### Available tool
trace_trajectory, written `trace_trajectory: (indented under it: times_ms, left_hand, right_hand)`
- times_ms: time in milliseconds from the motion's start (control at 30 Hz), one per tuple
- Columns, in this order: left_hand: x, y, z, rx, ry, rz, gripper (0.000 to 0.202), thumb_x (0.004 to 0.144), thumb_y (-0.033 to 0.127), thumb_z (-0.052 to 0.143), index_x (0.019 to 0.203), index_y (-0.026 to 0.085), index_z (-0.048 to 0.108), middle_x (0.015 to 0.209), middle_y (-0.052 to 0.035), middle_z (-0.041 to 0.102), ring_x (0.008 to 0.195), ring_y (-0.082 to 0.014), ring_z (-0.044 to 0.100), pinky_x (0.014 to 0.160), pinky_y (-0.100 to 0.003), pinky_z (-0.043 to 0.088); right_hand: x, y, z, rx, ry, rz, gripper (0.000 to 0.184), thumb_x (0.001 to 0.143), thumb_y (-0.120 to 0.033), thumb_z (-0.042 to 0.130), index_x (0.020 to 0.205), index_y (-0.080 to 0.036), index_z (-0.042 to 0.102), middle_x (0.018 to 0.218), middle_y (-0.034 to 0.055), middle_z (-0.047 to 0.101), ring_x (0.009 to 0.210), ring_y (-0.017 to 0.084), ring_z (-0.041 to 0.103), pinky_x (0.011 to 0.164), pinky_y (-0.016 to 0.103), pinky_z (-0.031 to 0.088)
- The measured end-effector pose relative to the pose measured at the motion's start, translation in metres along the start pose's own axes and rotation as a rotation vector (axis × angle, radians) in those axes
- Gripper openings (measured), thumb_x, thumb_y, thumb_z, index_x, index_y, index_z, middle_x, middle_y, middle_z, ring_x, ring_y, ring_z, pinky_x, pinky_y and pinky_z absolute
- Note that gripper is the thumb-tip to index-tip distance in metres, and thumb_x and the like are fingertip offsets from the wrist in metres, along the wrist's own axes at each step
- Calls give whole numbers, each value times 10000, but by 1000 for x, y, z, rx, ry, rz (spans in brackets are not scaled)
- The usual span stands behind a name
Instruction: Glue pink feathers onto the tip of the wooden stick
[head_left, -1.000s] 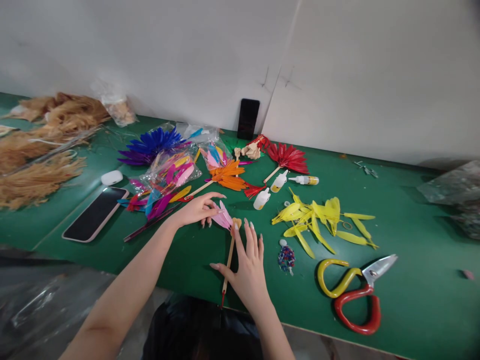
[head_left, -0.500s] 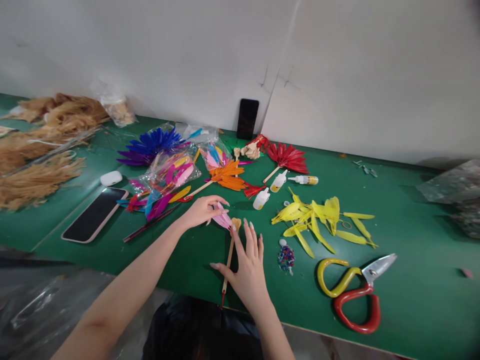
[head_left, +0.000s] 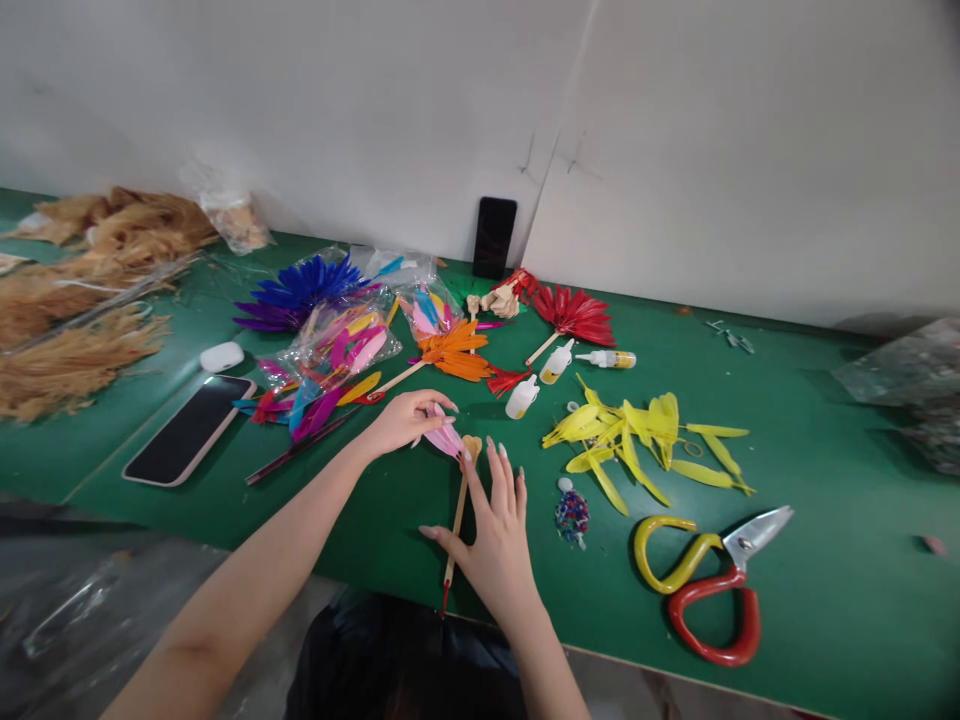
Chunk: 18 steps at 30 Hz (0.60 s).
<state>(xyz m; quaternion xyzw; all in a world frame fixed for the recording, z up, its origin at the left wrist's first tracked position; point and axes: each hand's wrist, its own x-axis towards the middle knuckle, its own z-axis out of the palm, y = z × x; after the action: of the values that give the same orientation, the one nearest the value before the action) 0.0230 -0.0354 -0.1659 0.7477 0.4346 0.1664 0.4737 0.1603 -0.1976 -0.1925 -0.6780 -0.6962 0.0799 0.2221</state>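
Note:
Between finger and thumb my left hand (head_left: 409, 420) pinches pink feathers (head_left: 444, 440), their narrow ends meeting the rounded head of a wooden fan handle (head_left: 471, 447). That handle lies on the green table, pointing toward me, with a red cord at its near end. My right hand (head_left: 491, 520) is spread over the handle, its index fingertip touching the spot where feathers and wood meet, its thumb stretched out to the left past the stick. White glue bottles (head_left: 523, 397) stand and lie just beyond my hands. Loose yellow feathers (head_left: 637, 435) are scattered to the right.
Large scissors (head_left: 720, 580) lie open at the right, near a bag of coloured beads (head_left: 572, 515). Orange (head_left: 454, 350), red (head_left: 574, 315) and blue feather fans (head_left: 307, 290) lie farther back. A phone (head_left: 191, 430) is at left; another phone (head_left: 495, 237) leans on the wall.

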Motion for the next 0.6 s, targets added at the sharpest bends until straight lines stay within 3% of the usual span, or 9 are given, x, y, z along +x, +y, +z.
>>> trace_trajectory:
  times_ms: [367, 600]
  left_hand:
    - [2, -6, 0, -48, -4, -18, 334, 775, 375, 573, 1029, 163, 617, 780, -40, 667, 640, -137, 566, 571, -227, 422]
    - [1, -5, 0, -39, -11, -40, 375, 773, 444, 569, 1036, 179, 608, 731, -24, 642, 579, -127, 543, 525, -226, 398]
  right_hand:
    - [0, 0, 1, 12, 1, 10, 873, 753, -659, 494, 1422, -152, 250, 1493, 152, 209, 1371, 313, 179, 1064, 560, 212]
    - [0, 1, 2, 28, 24, -6, 860, 747, -650, 512, 1412, -162, 265, 1489, 156, 218, 1369, 323, 183, 1055, 570, 226]
